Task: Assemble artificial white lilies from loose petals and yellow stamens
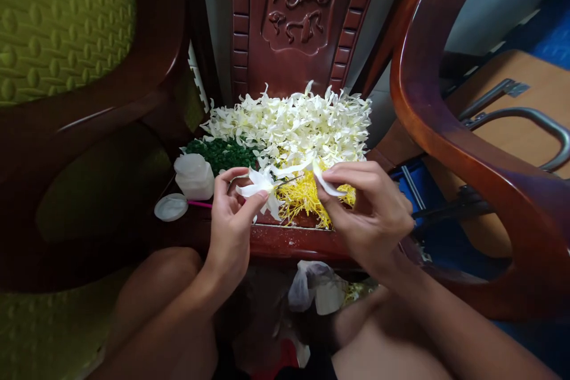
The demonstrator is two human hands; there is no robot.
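Note:
My left hand (232, 214) pinches a white artificial flower (260, 183) with spread petals between thumb and fingers. A thin dark stem runs from this flower towards the right. My right hand (371, 205) is closed on a white petal piece (327, 183), held just right of the flower. Both hands are raised over the front of a wooden chair seat. Behind them lies a big heap of white petal pieces (298, 122). Below and between the hands is a pile of yellow thread-like strands (305, 195). Small dark green pieces (220, 154) lie heaped behind my left hand.
A white tub (195, 176) stands left of my left hand, beside a round white lid (171, 207) and a pink stick (199, 204). The carved chair back (303, 12) rises behind. A curved wooden armrest (418, 83) stands right. A plastic bag (309, 282) hangs below the seat edge.

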